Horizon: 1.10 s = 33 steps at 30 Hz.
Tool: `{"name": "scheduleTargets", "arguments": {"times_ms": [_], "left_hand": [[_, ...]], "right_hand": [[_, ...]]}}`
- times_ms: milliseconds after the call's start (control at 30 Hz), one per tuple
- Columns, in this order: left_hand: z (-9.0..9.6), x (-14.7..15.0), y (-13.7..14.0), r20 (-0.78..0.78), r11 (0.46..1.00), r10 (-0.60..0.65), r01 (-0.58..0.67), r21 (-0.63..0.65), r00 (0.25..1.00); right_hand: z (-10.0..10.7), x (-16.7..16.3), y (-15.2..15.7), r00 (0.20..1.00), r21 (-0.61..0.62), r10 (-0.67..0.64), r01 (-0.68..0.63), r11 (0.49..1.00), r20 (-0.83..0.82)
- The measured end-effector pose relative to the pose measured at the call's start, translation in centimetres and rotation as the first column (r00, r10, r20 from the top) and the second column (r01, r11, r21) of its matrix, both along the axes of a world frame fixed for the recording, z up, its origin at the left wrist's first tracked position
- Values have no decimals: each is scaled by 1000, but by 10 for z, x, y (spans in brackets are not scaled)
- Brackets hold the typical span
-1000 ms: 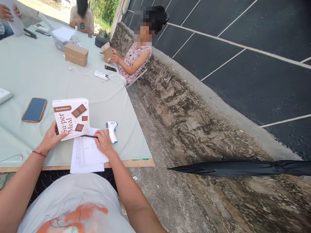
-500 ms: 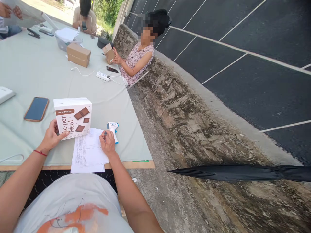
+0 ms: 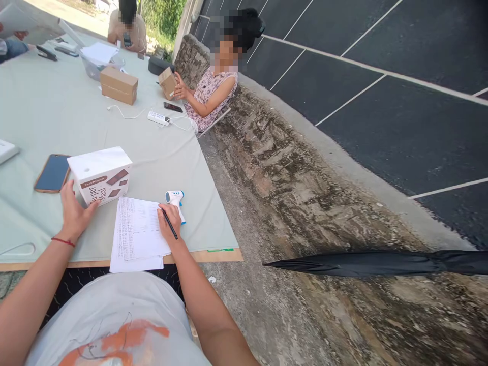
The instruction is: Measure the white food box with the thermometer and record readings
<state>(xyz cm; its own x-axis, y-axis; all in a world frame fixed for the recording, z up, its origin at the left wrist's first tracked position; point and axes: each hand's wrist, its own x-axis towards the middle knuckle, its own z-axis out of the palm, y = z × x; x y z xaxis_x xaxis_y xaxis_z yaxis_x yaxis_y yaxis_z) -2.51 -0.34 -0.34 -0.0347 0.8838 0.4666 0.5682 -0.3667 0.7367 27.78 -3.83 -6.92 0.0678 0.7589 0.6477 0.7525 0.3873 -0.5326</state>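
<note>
A white and brown NutriMotion box (image 3: 101, 170) rests on the table, tipped back so that its top shows more. Around its near left corner is my left hand (image 3: 75, 212), thumb on the front face and fingers along the side. My right hand (image 3: 170, 222) is closed on a black pen (image 3: 168, 224) that points back toward me. It lies on the right side of the printed sheets (image 3: 141, 234), which carry handwritten columns on the left. Just beyond that hand lies a white and blue infrared thermometer (image 3: 175, 203).
A phone (image 3: 52, 173) lies left of the box. Farther off are a cardboard box (image 3: 118, 85), a power strip (image 3: 158, 118) and a plastic basket (image 3: 91, 70) with papers. A seated person (image 3: 211, 91) handles a small carton (image 3: 168, 83). A folded black umbrella (image 3: 354, 263) juts in from the right.
The box has moved left and down onto the table, its top now showing more. My left hand went with it, its fingers more spread. The pen in my right hand has swung into plain view.
</note>
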Motion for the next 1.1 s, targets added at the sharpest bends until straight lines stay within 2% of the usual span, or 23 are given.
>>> {"name": "scheduleTargets", "arguments": {"times_ms": [100,200,300,367,467,533,633,767,833,967,1100], "left_hand": [[-3,3,-5,-187,957,177,-124,263,966],[-10,7,-11,-256,948,177,-95,304,951],[-14,14,-16,-300,967,112,-34,253,948],[-13,20,-18,-361,974,-42,118,193,932],[-11,29,-20,-433,909,-363,417,31,825],[-10,33,-19,-443,872,-464,483,-77,767],[-13,34,-16,-465,866,-492,469,-173,736],[-17,31,-11,-476,872,-486,441,-211,733],[-18,29,-10,-461,872,-488,437,-219,741],[-18,29,-8,-425,871,-491,440,-217,761],[-15,29,-8,-415,864,-503,457,-212,758]], "right_hand": [[2,-1,0,1000,-20,-2,2,1000,20],[4,-1,0,998,-49,14,-11,999,53],[5,-1,0,997,-53,26,-22,998,69],[5,-1,0,997,-42,23,-20,999,72],[5,-1,-1,997,-49,24,-21,999,71],[4,-1,0,996,-70,37,-32,997,75],[2,0,2,995,-89,33,-24,996,95],[1,0,5,994,-50,-49,54,997,97],[2,1,4,996,-20,-50,52,998,77],[7,0,0,994,-9,107,-107,994,28],[10,-2,-2,955,-109,296,-293,950,11]]}}
